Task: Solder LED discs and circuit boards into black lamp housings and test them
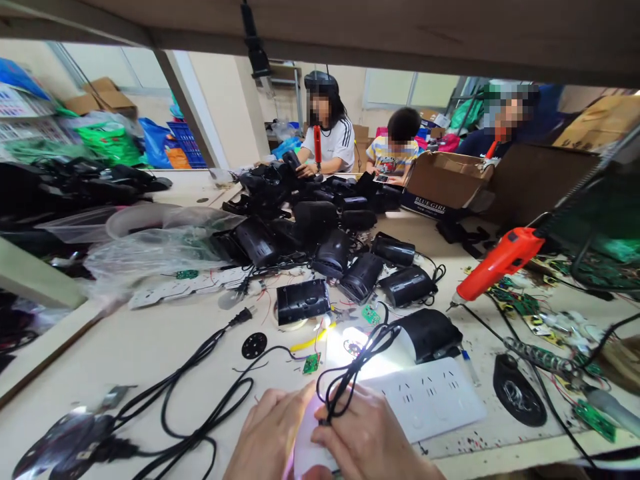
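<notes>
At the bottom centre, my left hand [267,430] lies closed along the side of a whitish-pink object whose shape is mostly covered by both hands. My right hand [367,433] has its fingers closed round a bundled black cable [350,367] over that object. Right beside my right hand is a white power strip [430,398] with sockets. Just ahead of my hands lie a small green circuit board [311,363], a yellow strip [313,339] and a brightly lit patch of table. A black curved housing [430,333] stands behind the strip.
An orange-red electric screwdriver [500,263] hangs at the right. Black housings [330,253] are heaped across the middle. Black cords [200,353] cross the left side. Circuit boards [595,420] litter the right. Across the table are three people and a cardboard box [443,183].
</notes>
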Demonstrator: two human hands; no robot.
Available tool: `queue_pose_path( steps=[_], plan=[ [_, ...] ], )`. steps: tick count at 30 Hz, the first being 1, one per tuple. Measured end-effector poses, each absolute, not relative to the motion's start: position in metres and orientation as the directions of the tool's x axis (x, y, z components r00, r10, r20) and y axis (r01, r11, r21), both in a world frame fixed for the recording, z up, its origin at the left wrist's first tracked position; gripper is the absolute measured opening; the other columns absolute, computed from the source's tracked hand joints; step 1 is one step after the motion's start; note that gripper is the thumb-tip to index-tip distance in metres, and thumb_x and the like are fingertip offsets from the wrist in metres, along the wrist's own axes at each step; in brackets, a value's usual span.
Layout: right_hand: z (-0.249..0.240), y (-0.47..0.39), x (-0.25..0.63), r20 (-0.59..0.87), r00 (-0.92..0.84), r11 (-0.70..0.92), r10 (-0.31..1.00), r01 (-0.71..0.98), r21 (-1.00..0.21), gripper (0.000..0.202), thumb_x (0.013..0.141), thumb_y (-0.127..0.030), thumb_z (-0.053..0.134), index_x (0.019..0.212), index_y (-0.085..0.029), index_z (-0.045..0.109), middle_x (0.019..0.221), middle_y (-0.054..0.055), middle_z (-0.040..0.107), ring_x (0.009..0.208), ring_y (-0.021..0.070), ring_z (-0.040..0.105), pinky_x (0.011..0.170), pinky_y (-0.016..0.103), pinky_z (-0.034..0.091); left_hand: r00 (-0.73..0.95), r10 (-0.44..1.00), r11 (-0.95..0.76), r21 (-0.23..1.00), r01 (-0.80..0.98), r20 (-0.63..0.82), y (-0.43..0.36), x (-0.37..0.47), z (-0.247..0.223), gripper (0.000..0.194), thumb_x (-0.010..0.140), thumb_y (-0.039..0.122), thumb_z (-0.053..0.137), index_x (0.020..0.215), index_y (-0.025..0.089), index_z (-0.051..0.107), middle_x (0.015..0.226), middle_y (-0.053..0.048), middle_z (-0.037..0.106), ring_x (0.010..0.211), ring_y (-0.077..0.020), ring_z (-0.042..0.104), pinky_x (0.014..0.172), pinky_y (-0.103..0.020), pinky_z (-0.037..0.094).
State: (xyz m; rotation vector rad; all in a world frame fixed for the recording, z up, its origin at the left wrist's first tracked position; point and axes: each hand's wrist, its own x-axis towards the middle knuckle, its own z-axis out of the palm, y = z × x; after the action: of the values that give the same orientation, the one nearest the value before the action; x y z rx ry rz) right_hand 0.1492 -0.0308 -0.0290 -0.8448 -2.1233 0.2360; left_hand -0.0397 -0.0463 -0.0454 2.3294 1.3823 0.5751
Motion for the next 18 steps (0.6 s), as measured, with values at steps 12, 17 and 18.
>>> queue_pose_path(
  steps=[12, 17, 18],
  plan=[
    [0.006, -0.033, 0.144, 0.456, -0.527, 0.697, 0.717, 0.529, -0.485, 0.028, 0.095, -0.023, 0.044, 0.077, -0.016, 0.063, 0.078, 0.007, 0.066, 0.076, 0.0197, 0.061, 0.070, 0.030, 0.049, 0.290, 0.957, -0.184, 0.746, 0.639, -0.013, -0.047, -0.052, -0.016, 0.037, 0.078, 0.032, 0.067, 0.115, 0.028, 0.066, 0.106, -0.004, 0.072, 0.095, -0.0244, 0.065, 0.086, -0.037, 0.055],
    [-0.001, -0.041, 0.134, 0.433, -0.584, 0.726, 0.687, 0.537, -0.429, 0.019, 0.090, -0.020, 0.049, 0.078, -0.016, 0.063, 0.076, 0.007, 0.065, 0.075, 0.0214, 0.061, 0.066, 0.031, 0.050, 0.119, 0.980, 0.095, 0.904, 0.417, -0.158, -0.041, -0.064, 0.013, 0.045, 0.087, 0.053, 0.055, 0.120, 0.024, 0.064, 0.116, -0.007, 0.072, 0.113, -0.0257, 0.064, 0.098, -0.037, 0.052],
    [-0.005, -0.043, 0.130, 0.438, -0.604, 0.746, 0.666, 0.528, -0.405, 0.016, 0.089, -0.019, 0.050, 0.081, -0.015, 0.063, 0.077, 0.007, 0.065, 0.075, 0.0220, 0.061, 0.065, 0.032, 0.051, 0.141, 0.975, 0.113, 0.933, 0.343, -0.170, -0.040, -0.059, 0.018, 0.049, 0.085, 0.056, 0.057, 0.121, 0.023, 0.063, 0.113, -0.008, 0.073, 0.111, -0.0257, 0.066, 0.097, -0.036, 0.053]
  ],
)
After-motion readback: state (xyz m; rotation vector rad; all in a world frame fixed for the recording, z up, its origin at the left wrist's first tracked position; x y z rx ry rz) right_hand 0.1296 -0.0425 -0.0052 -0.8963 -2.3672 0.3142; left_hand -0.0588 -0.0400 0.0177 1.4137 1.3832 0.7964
